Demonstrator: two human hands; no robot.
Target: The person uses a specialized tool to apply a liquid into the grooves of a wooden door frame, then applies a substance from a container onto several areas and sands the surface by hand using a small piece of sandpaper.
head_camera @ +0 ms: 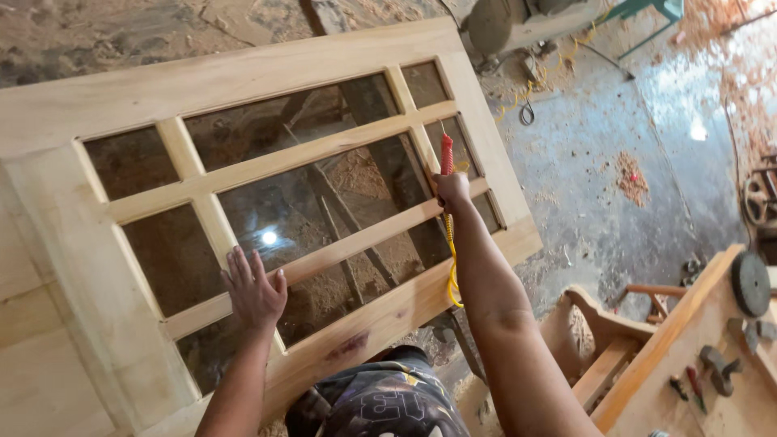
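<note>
Door (pixel 267 77), one: pale unfinished wood, lying tilted across the middle and left of the view, above a dusty concrete floor (pixel 599 186).
Glazed openings: eight countable in a grid of wooden bars, namely one wide and three small in the far row, one wide and two small in the middle row, and one wide in the near row; a further pane at the near right end is partly hidden by the arm, so the full count cannot be confirmed.
Glass panes (pixel 324 202): dark and see-through, with sawdust and timber showing beneath.

Left hand (pixel 253 289), one: open, fingers spread, palm flat against the glass and the near horizontal bar of the door.
Right hand (pixel 450 191), one: closed around a tool, held over the bar crossing at the right side of the frame.
Red-handled tool (pixel 446 154), one: upright in the right fist, red part projecting above the knuckles; its working end is hidden.
Yellow cord (pixel 451 259), one: hanging from below the right hand, running down beside the forearm in a loop.

Surroundings:
Wooden chair frame (pixel 603 340), one, low right, well apart from the door.
Workbench (pixel 688 356), one, at the right edge, bearing several small hand tools and one dark round wheel (pixel 750 283).
Grey machine (pixel 518 24), one, at the top of the view beyond the door.
Sawdust piles (pixel 631 178), scattered on the floor.
</note>
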